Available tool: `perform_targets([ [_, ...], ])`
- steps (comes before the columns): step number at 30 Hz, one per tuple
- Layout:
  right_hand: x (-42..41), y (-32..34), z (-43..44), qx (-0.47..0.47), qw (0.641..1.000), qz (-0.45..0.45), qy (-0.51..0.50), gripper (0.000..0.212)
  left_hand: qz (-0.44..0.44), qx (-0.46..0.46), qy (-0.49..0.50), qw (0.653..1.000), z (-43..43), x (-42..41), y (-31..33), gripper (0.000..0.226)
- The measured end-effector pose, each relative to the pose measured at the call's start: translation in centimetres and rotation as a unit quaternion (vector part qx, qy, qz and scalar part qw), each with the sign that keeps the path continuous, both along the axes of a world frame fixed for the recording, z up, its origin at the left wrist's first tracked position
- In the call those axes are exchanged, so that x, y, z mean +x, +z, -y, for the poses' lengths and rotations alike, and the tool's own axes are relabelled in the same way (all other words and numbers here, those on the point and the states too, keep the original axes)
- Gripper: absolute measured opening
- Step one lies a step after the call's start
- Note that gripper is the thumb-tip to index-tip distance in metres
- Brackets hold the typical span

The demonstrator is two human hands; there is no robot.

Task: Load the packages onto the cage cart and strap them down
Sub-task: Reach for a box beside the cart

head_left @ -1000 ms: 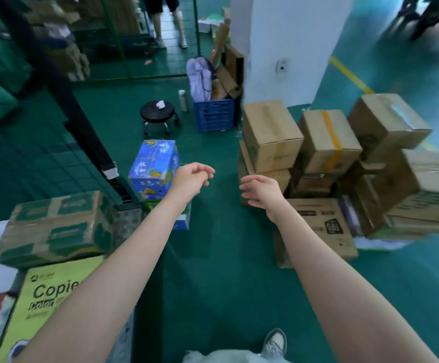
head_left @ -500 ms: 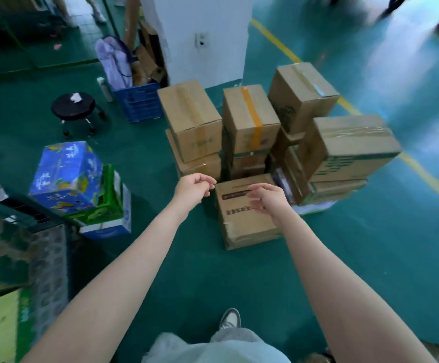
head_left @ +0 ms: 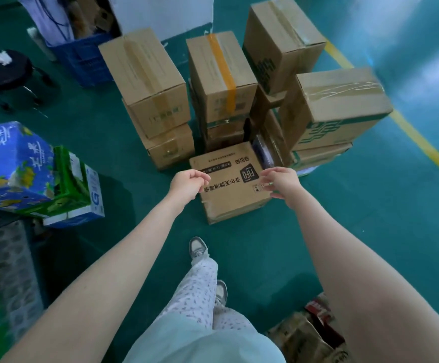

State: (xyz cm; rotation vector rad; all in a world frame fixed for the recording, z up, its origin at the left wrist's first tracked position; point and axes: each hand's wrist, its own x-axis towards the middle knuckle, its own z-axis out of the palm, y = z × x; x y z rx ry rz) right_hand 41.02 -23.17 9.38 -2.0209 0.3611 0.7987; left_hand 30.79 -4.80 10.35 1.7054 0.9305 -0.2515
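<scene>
1. Both hands have advanced toward the pile since half a second ago. The left hand (head_left: 188, 183) now sits over the left edge of the low printed carton (head_left: 229, 197), and the right hand (head_left: 281, 183) over its right edge.
2. Hand state: the hands are apart, with the carton's top showing between them. Fingers on both are loosely curled and neither grips anything. Contact with the carton cannot be confirmed.
3. The low printed carton lies flat on the green floor (head_left: 344, 231), directly in front of the stacked brown cartons (head_left: 223, 74) and close against the lowest of them.
4. The stack stands two to three boxes high. The right-hand box (head_left: 341, 106) sits tilted.
5. To the left, well apart from the stack, a blue carton (head_left: 11, 163) rests askew on a green carton (head_left: 69, 179).
6. At the far left are a black stool (head_left: 3, 69) and, just beside it, a blue crate (head_left: 82, 56).
7. A yellow floor line (head_left: 417, 137) runs past the stack on the right.
8. One shoe (head_left: 197, 247) is planted just short of the printed carton.
</scene>
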Motion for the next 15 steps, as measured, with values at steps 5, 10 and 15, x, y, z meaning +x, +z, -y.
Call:
perform_targets([
  [5, 2.3, -2.9, -2.2, -0.031, 0.999, -0.032, 0.017, 0.025, -0.027, -0.005, 0.005, 1.000, -2.1, 3.6, -2.8, 0.032],
  [10, 5.0, -6.5, -4.1, -0.054, 0.997, -0.050, 0.039, 0.025, -0.070, -0.007, -0.001, 0.998, -4.1, 6.1, -6.6, 0.031],
  [15, 7.4, -11.6, -4.3, -0.079, 0.993, -0.077, 0.041, 0.026, -0.117, -0.009, -0.013, 0.993, -5.1, 7.9, -12.0, 0.032],
])
